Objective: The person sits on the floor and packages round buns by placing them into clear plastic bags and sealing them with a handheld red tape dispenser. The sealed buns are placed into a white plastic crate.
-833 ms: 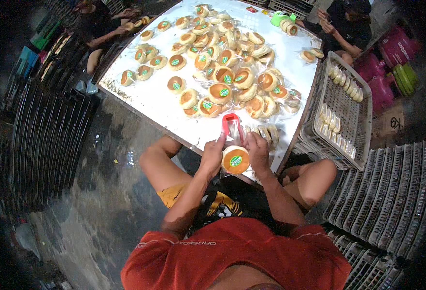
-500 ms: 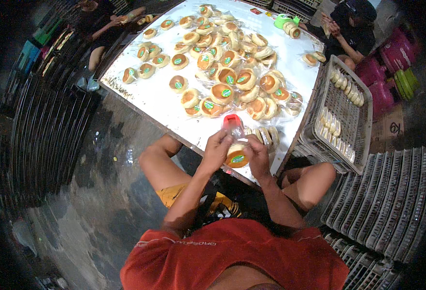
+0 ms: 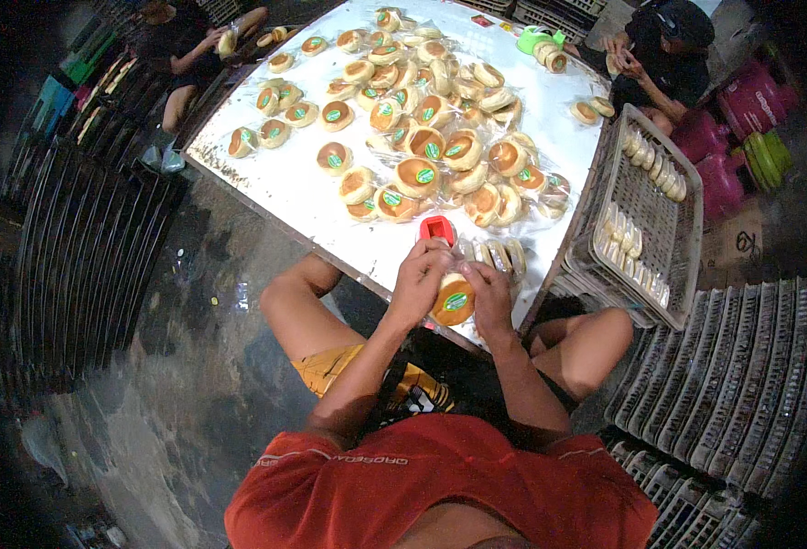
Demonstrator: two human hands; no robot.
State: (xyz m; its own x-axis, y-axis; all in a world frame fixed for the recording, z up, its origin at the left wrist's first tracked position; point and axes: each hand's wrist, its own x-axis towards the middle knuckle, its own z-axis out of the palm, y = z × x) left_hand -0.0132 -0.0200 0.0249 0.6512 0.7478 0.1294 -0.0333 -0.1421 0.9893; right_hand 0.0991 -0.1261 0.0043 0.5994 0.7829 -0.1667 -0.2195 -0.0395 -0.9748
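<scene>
Near the front corner of the table, my left hand (image 3: 421, 282) pinches the gathered neck of a clear plastic bag. A round golden-topped bun (image 3: 454, 298) with a green label sits inside this bag. My right hand (image 3: 492, 305) has its fingers closed on the bag at the bun's right side. Just beyond my left fingertips stands a red tape dispenser (image 3: 436, 227), partly hidden by them. A row of pale buns (image 3: 502, 254) on edge lies right behind my right hand. Farther off spreads a big heap of bagged buns (image 3: 431, 137) with similar labels.
The white tabletop (image 3: 239, 192) ends close to my knees. On the right, a grey plastic crate (image 3: 687, 265) holds rows of pale buns, beside stacked trays (image 3: 724, 375). Co-workers sit at the far left and far right, a green tape dispenser (image 3: 536, 39) near the right one. Pink gas cylinders (image 3: 751, 96) stand behind.
My hands have drawn together at the bag's neck, which is now bunched up rather than stretched flat. The bun has tilted slightly. Both co-workers' hands have shifted.
</scene>
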